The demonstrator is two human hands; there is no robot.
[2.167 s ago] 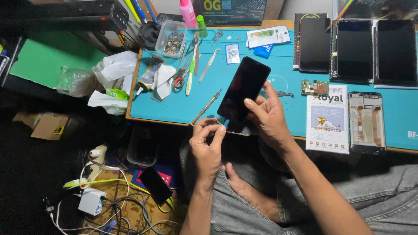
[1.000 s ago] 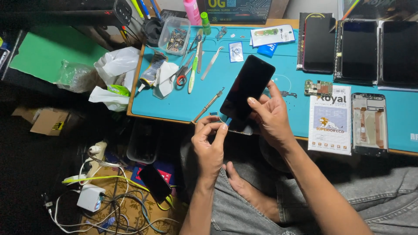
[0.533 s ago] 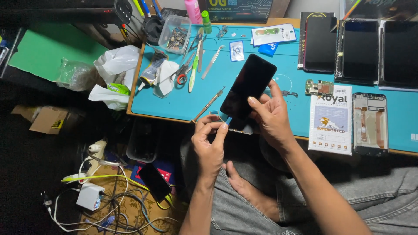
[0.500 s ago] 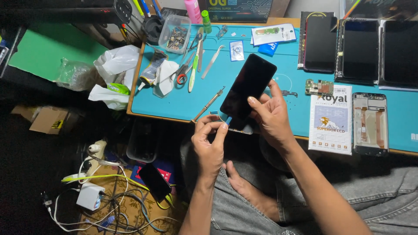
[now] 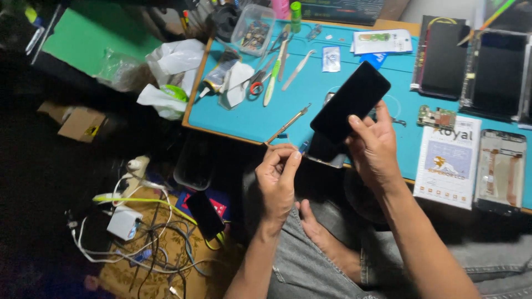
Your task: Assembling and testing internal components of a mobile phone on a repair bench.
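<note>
Left hand [image 5: 277, 177] crept up toward phone [image 5: 350, 102]; I see it pinching blue tab [image 5: 303, 147], right hand [image 5: 377, 147] gripping phone. Peeling step; next needs steady pull.

Your right hand [image 5: 377, 152] grips a phone screen [image 5: 350, 102] of glossy black glass, centre frame. Beneath lies a smooth matt teal mat [image 5: 288, 111]; shiny metal tweezers [image 5: 298, 69] rest upper centre, crinkled white plastic bags [image 5: 172, 72] upper left.

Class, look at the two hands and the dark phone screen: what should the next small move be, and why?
Probably keep peeling gently: the left hand pinches a small blue tab at the lower edge of the black phone screen, which the right hand steadies above the teal mat.
</note>
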